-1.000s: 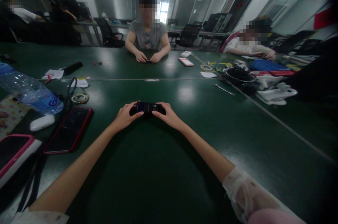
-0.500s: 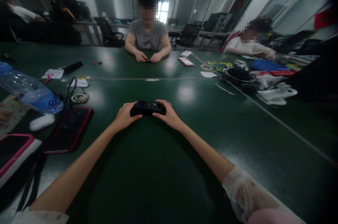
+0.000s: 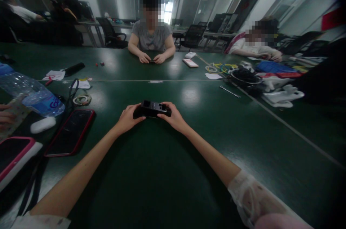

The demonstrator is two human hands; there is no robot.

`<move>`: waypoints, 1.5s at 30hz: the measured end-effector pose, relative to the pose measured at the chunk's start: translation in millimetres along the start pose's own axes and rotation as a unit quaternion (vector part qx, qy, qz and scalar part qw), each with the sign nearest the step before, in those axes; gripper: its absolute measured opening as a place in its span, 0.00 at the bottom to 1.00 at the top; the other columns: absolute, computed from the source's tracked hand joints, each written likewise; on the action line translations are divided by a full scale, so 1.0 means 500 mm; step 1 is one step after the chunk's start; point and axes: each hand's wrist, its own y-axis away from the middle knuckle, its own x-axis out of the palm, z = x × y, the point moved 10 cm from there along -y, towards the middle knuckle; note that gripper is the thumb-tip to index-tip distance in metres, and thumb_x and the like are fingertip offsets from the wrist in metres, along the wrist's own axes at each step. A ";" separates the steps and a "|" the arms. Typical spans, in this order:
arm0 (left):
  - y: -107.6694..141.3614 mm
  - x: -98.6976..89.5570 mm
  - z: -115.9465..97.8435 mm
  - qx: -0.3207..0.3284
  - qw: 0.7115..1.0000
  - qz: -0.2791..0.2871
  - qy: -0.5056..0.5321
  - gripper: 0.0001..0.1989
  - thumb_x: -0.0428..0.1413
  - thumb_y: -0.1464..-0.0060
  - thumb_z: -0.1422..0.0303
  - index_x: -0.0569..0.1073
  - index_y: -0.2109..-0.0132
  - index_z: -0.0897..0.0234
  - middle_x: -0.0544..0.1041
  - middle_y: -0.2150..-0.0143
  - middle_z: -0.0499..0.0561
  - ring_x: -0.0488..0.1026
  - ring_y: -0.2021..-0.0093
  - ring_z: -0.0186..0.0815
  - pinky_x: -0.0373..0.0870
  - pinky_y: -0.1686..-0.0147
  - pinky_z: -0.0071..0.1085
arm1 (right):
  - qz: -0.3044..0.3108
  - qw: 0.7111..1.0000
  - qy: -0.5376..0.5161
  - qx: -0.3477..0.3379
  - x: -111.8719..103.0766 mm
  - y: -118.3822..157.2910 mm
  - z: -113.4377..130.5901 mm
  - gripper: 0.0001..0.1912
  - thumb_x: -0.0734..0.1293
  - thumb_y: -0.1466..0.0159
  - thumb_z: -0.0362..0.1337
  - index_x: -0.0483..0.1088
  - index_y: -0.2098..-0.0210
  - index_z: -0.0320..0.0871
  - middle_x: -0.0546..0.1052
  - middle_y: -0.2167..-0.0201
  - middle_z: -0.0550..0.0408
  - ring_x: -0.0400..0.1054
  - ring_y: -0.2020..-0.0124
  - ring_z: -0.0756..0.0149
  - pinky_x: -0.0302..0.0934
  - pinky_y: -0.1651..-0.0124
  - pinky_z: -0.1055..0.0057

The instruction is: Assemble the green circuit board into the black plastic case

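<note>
A small black box-shaped device with a dark panel and pale markings on its upper face is held between my two hands over the green table. My left hand grips its left end, thumb along the near side and fingers behind. On the opposite end, my right hand is closed in the same way, its thumb on the near edge. The device sits slightly tilted, its right end a bit lower in view. Its underside is hidden, so I cannot tell whether it touches the table.
At left lie a red-edged phone, a white case, a pink-edged phone and a water bottle. A wrench and a cable pile are at right. Across the table sits a person; another hand shows at far left.
The device has tilted and turned slightly between my hands, showing more of its upper face. My hands have barely moved. At the far left, another person's hand has come further into view.
</note>
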 end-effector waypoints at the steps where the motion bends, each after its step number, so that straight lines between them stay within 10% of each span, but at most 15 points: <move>1: 0.000 0.000 0.000 -0.001 1.000 0.000 0.001 0.34 0.58 0.48 0.54 0.59 0.37 0.58 0.65 0.41 0.59 0.63 0.41 0.51 0.62 0.45 0.52 | -0.001 1.000 -0.004 0.001 -0.001 0.000 0.001 0.25 0.70 0.42 0.43 0.61 0.48 0.49 0.67 0.50 0.50 0.63 0.48 0.58 0.60 0.45 0.53; 12: 0.004 -0.001 -0.001 -0.011 1.000 0.001 -0.011 0.31 0.56 0.46 0.55 0.61 0.38 0.58 0.65 0.41 0.59 0.64 0.42 0.50 0.63 0.46 0.50 | -0.073 0.997 -0.031 -0.009 -0.027 0.003 0.015 0.23 0.67 0.40 0.47 0.61 0.48 0.47 0.68 0.50 0.48 0.64 0.49 0.58 0.60 0.44 0.56; 24: 0.005 0.003 -0.003 -0.014 1.000 0.019 0.003 0.30 0.56 0.45 0.56 0.60 0.38 0.57 0.64 0.39 0.58 0.62 0.41 0.50 0.64 0.48 0.51 | -0.302 0.951 0.053 0.041 -0.123 0.042 -0.030 0.25 0.64 0.39 0.50 0.55 0.47 0.47 0.63 0.49 0.45 0.57 0.46 0.53 0.54 0.42 0.51; 45: 0.009 0.000 -0.008 -0.031 0.999 0.021 -0.005 0.31 0.55 0.45 0.55 0.60 0.37 0.61 0.63 0.39 0.59 0.64 0.42 0.48 0.62 0.45 0.49 | -0.327 0.926 0.172 0.079 -0.133 0.045 -0.043 0.39 0.66 0.41 0.42 0.43 0.36 0.41 0.60 0.46 0.39 0.55 0.45 0.49 0.51 0.43 0.47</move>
